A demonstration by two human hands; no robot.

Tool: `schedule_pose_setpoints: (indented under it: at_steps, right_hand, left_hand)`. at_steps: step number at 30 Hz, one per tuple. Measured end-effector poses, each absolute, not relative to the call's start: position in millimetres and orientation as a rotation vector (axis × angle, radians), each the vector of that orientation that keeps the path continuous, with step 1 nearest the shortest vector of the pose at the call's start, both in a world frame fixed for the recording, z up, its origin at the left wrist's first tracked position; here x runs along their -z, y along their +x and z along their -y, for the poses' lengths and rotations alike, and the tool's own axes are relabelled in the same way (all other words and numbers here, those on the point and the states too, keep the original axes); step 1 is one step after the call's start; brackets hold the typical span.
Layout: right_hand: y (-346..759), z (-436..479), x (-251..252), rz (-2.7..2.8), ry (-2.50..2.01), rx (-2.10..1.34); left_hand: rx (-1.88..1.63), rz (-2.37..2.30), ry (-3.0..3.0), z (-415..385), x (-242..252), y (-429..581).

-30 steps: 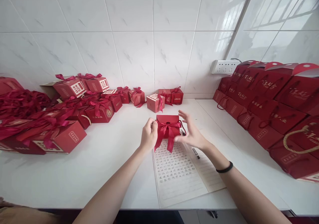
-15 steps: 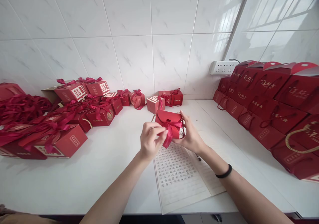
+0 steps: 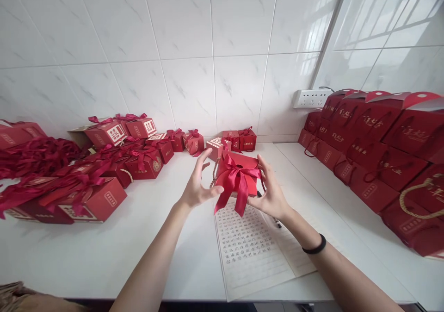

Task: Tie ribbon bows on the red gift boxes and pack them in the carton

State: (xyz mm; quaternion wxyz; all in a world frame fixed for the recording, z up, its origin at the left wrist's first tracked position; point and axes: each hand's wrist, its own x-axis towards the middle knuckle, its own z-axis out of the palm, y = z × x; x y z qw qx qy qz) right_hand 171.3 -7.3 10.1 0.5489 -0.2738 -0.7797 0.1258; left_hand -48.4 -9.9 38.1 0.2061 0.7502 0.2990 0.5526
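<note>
A small red gift box (image 3: pixel 252 160) with a dark red ribbon bow (image 3: pixel 239 175) on its front sits above the open notebook, a twisted cord handle at its side. My right hand (image 3: pixel 272 191) grips it from the right, thumb low at the front and fingers along the far side. To its left, my left hand (image 3: pixel 197 182) is open with fingers spread; the thumb tip comes close to the box's lower left, and I cannot tell whether it touches. The ribbon's two tails hang down over the front.
Under the box lies a handwritten notebook (image 3: pixel 249 252) with a pen (image 3: pixel 277 222). Several ribboned red boxes (image 3: pixel 144 164) and a heap of ribbon (image 3: pixel 41 157) cover the left. Stacked red boxes (image 3: pixel 371 150) line the right, near a power strip (image 3: pixel 311 98) on the tiled wall.
My left hand has let go of the ribbon, opened and moved left. The bow now faces me with both tails spread. My right hand still holds the box.
</note>
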Motion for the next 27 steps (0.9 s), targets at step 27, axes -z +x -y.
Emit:
schedule_pose_setpoints:
  at_steps: [27]
  right_hand:
    - [214.7, -41.9, 43.3, 2.32, -1.677, -0.448]
  left_hand:
    - [-1.474, -1.444, 0.697, 200.0, -162.5, -186.6]
